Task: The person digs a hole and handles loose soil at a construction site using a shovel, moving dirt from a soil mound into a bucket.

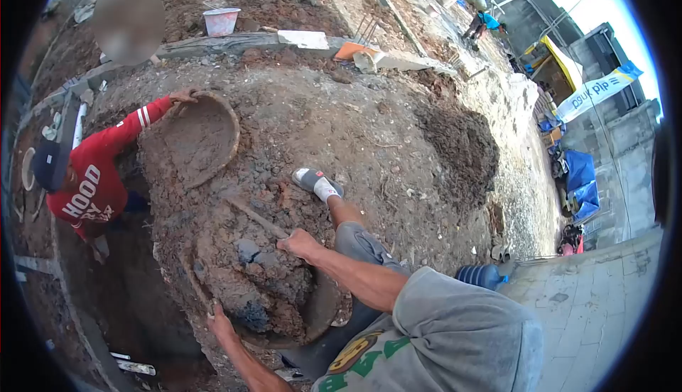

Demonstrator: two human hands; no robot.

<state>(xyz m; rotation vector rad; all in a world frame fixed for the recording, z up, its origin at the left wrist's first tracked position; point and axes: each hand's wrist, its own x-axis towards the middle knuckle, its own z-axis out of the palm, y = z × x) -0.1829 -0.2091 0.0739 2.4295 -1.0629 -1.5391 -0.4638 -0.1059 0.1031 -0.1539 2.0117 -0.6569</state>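
A round, shallow basin [325,307] heaped with wet brown soil and grey clods [259,278] is in front of my body. My right hand [300,244] is closed on its rim at the upper right, where a long curved edge runs up and left. Lower down on the left side, my left hand [220,323] grips the rim too. Another round basin [231,133], muddy inside, stands tilted beyond the heap, held at its top by a co-worker's hand [185,96].
A co-worker in a red top [96,172] stands in a trench [135,292] at the left. A white bucket [222,23] sits beyond a concrete edge. Dark soil [462,143] is piled at the right, and a blue water bottle [479,276] lies near a wall.
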